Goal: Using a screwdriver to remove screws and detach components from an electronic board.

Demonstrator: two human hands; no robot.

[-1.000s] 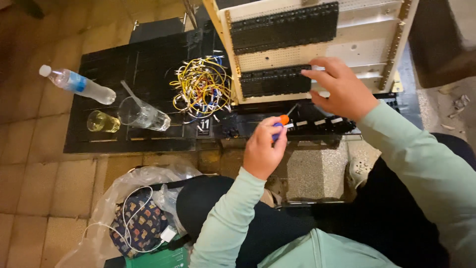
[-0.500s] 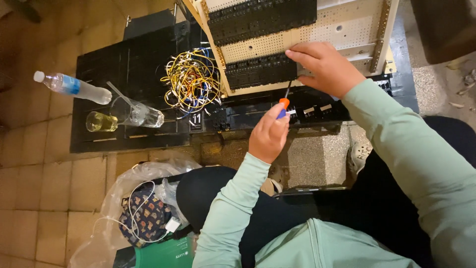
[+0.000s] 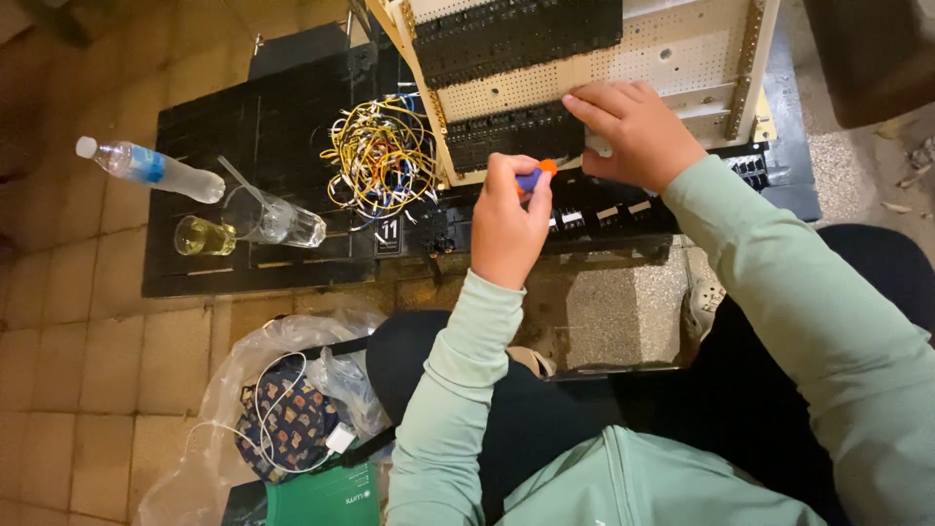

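Left hand: closed [image 3: 508,226] around a small screwdriver with an orange-and-blue handle [image 3: 537,174], its tip aimed at the black terminal strip [image 3: 516,134] on the cream perforated panel [image 3: 623,58].
Right hand: fingers curled [image 3: 633,131], pressing on the strip's right end; whether it grips anything small, I cannot tell.
Step in hand: by the look of it, work on a terminal along the strip's lower edge, the panel being steadied.
Next move: calls for a seated tip and a steady panel.
Nearby: tangle of yellow and white wires [image 3: 382,154] just left of the panel; plastic water bottle [image 3: 151,169], drinking glass [image 3: 205,236] and tipped glass [image 3: 278,220] on the dark surface [image 3: 282,107].
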